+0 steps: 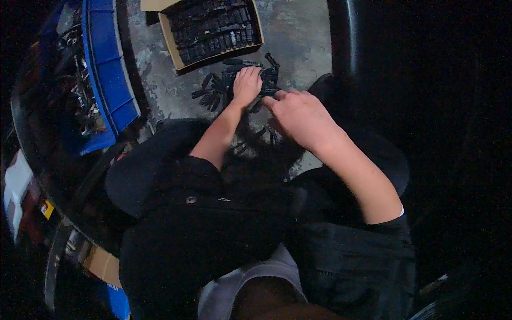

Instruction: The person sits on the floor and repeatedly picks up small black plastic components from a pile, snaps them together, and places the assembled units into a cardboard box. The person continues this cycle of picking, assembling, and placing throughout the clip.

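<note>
A heap of small, dark, elongated parts (211, 95) lies on the worn grey floor between my knees. My left hand (247, 86) is over the middle of this heap, its fingers curled down onto a black part. To its right, my right hand (301, 114) has bent fingers closed at the end of a dark piece (270, 92). Both fingertips are partly hidden, and the exact kind of these parts is too dark to tell. One black piece (272, 60) sticks out beyond my left fingers.
Beyond the heap stands an open cardboard box (218, 54) packed with rows of similar black parts. At the left is a blue plastic bin (109, 69), with loose metal pieces (85, 101) beside it. A brown carton (104, 265) is at the lower left.
</note>
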Available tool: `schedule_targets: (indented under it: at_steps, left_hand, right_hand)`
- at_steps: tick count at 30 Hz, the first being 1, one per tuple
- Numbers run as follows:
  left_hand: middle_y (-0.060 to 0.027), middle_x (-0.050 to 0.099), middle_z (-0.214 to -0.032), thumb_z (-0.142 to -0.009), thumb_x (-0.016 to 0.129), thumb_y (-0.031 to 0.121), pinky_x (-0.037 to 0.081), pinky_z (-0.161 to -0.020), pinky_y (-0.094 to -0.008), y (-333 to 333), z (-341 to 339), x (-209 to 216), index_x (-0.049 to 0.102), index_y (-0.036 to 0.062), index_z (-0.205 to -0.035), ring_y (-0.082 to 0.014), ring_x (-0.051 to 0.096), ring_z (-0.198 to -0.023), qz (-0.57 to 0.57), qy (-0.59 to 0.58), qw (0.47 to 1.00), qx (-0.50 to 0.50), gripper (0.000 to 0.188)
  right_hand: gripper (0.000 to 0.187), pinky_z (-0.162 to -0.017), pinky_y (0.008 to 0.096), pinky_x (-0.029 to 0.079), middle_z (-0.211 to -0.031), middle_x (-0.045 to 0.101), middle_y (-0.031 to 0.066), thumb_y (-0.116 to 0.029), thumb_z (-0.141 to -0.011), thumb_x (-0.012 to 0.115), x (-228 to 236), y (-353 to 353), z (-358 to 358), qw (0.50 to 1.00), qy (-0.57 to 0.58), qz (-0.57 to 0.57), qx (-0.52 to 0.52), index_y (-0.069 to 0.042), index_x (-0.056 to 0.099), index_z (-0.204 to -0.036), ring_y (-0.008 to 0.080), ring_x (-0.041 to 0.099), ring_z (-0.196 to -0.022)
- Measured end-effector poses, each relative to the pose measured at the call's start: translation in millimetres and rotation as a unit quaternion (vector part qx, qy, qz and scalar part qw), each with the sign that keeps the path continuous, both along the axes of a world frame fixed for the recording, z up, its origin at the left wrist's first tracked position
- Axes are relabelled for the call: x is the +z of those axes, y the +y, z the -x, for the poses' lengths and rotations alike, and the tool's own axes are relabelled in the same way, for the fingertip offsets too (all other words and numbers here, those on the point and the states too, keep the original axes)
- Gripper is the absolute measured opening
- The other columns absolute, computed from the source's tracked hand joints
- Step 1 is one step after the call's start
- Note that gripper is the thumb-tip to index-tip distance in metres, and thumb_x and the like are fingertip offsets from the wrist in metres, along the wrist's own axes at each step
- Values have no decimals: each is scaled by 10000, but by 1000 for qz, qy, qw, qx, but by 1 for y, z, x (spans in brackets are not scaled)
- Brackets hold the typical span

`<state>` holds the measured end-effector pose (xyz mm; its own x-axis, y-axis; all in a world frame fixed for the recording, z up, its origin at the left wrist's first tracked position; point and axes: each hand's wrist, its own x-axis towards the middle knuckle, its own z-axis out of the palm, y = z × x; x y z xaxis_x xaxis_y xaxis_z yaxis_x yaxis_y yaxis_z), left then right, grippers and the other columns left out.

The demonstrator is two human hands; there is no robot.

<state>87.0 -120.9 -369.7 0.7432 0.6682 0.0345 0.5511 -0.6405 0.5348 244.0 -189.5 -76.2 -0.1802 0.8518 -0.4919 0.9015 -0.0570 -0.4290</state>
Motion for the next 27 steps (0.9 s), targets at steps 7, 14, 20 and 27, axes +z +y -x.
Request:
schedule_targets:
  at_steps: [7,14,20,27]
  left_hand:
    - [-83,549,-1352,-889,540,101,439,-1013,-407,31,-46,-51,611,142,-1258,-290,515,-1248,-53,144,976,-152,377]
    - [-90,580,-1105,-865,580,115,521,-896,-390,34,-55,-58,638,126,-1097,-275,591,-1070,-80,202,961,-170,239]
    - [-81,615,-1011,-874,584,137,525,-869,-408,32,-48,-41,641,88,-1018,-269,616,-1004,-116,192,957,-182,162]
    - [-136,676,-1006,-897,623,254,521,-877,-437,52,-23,77,651,56,-1060,-320,635,-1009,35,186,964,-188,258]
  right_hand:
    - [198,-795,419,550,-933,686,127,-111,-843,575,-9,-7,-20,991,-28,-107,-69,-59,658,-1014,301,682,-895]
    - [185,-796,416,549,-936,685,125,-113,-849,570,-11,-18,-10,994,-19,-82,-70,-58,665,-998,300,680,-902]
    - [202,-780,416,554,-925,680,122,-103,-853,561,-5,-17,-6,994,-21,-90,-65,-72,665,-1023,305,680,-896]
    - [239,-791,445,565,-979,687,141,-107,-875,548,10,0,-19,993,-21,-88,-76,-69,649,-1088,332,681,-927]
